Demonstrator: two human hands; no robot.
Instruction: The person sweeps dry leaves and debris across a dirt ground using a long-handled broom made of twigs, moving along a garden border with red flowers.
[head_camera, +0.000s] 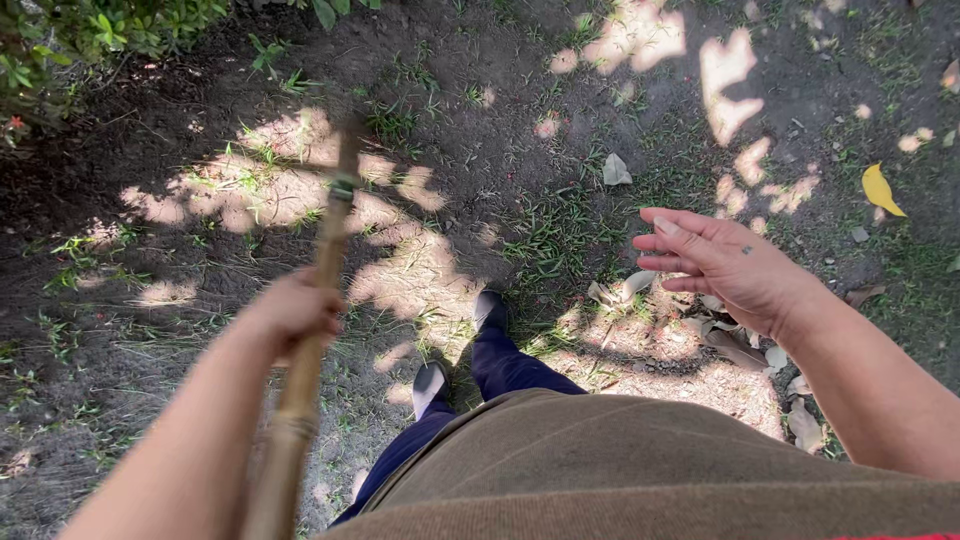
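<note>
standing on bare soil patched with sun and thin grass, the person has the left hand clenched round a bamboo pole that slants from the bottom edge of the ground up toward the shrub in the top left corner. its far end is blurred, so what it carries is hard to tell. the right hand hangs released, fingers spread, over dry leaves. a yellow leaf lies near the right edge.
</note>
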